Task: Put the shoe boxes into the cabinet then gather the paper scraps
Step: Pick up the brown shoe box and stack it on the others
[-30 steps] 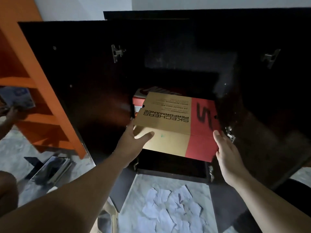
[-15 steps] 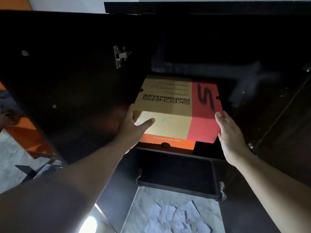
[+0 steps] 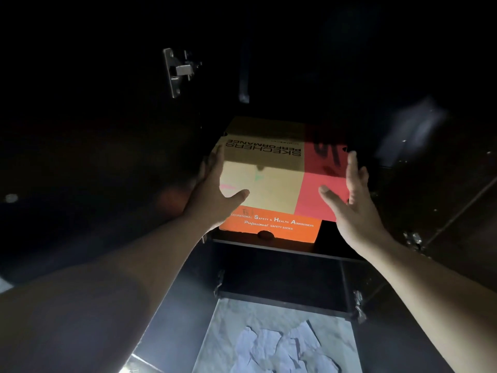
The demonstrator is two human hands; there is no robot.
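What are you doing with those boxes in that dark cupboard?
A person is putting shoe boxes into a dark cabinet. Both hands, left and right, press the sides of a tan and red shoe box sitting on top of an orange shoe box on the shelf. Paper scraps lie on the floor below, not yet gathered.

Dark cabinet shelf (image 3: 282,247) bearing an orange shoe box (image 3: 271,228), marbled floor (image 3: 228,319) strewn with paper scraps (image 3: 279,348)

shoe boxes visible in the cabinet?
2. Tan-and-red box on top, between the left hand and right hand; orange box under it on the shelf. The dark interior may hide more.
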